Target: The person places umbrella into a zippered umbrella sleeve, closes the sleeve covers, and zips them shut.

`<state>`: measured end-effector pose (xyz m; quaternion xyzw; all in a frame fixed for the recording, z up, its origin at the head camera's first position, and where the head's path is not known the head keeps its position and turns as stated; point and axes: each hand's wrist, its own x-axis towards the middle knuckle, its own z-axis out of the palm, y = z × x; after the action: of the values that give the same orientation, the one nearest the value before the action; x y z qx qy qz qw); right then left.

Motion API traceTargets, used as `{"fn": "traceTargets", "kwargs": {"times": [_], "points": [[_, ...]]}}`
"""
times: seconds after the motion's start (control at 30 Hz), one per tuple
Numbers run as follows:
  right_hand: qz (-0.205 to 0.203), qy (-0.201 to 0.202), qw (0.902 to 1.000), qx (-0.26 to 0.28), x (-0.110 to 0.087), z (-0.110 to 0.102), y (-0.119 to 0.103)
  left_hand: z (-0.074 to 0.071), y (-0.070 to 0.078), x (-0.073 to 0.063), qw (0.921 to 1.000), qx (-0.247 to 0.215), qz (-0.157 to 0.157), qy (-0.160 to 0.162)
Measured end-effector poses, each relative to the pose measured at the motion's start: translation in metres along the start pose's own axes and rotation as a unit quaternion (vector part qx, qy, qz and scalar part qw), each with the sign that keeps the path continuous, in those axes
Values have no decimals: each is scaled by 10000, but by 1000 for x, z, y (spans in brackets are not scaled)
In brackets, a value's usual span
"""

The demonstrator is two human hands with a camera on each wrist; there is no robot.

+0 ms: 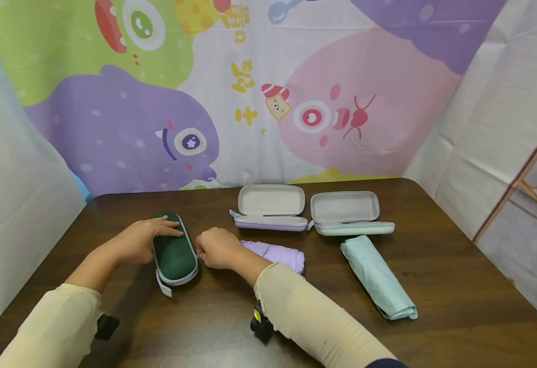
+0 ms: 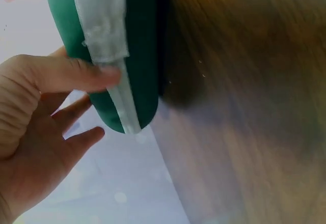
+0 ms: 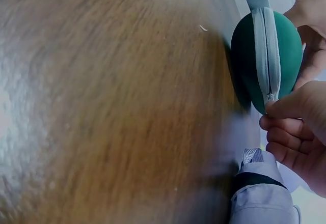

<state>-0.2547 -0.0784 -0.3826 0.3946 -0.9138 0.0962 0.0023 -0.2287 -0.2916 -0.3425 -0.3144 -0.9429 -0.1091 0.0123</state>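
A dark green zip case [image 1: 176, 258] lies closed-lidded on the left of the table, with a pale zip round its side and a light fabric tab [image 1: 164, 289] at its near end. My left hand [image 1: 144, 237] holds it from the left, fingers over the lid; the left wrist view shows the thumb [image 2: 76, 76] against the pale strip on its side. At the case's right side my right hand [image 1: 219, 249] pinches the zipper pull [image 3: 270, 100] between thumb and forefinger. Whether the zip teeth are joined behind the pull I cannot tell.
Just right of my right hand lies a folded lilac umbrella [image 1: 277, 254]. Behind it a lilac case [image 1: 270, 223] and a mint case [image 1: 356, 228] stand with raised lids. A folded mint umbrella [image 1: 379, 278] lies at the right. A printed cloth [image 1: 250, 148] hangs behind the table.
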Motion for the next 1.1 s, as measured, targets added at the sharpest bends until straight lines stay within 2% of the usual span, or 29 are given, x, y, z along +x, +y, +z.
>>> {"fn": "traceTargets", "kwargs": {"times": [0.07, 0.17, 0.27, 0.37, 0.47, 0.6, 0.83, 0.93, 1.1], "points": [[29, 38, 10000, -71, 0, 0, 1, 0, -1, 0, 9999, 126, 11, -83], [124, 172, 9996, -159, 0, 0, 1, 1, -3, -2, 9994, 334, 8, 68], [249, 304, 9990, -230, 0, -2, 1, 1, -4, -4, 9989, 387, -166, 219], [293, 329, 9986, -293, 0, -5, 1, 3, -5, -5, 9984, 297, -415, 235], [227, 333, 9986, -334, 1, -6, 1, 5, -6, -8, 9976, 259, -574, 271], [65, 423, 9980, -471, 1, -8, 5, 7, -9, -10, 9964, 393, -630, 419], [-181, 583, 9950, -791, -1, -10, 15, 8, -10, -4, 9930, 707, -731, 602], [-142, 590, 9948, -822, -3, -9, 19, 9, -9, -2, 9905, 848, -918, 565], [-57, 626, 9953, -734, -6, -8, 20, 7, -6, -3, 9815, 1119, -1501, 408]]}}
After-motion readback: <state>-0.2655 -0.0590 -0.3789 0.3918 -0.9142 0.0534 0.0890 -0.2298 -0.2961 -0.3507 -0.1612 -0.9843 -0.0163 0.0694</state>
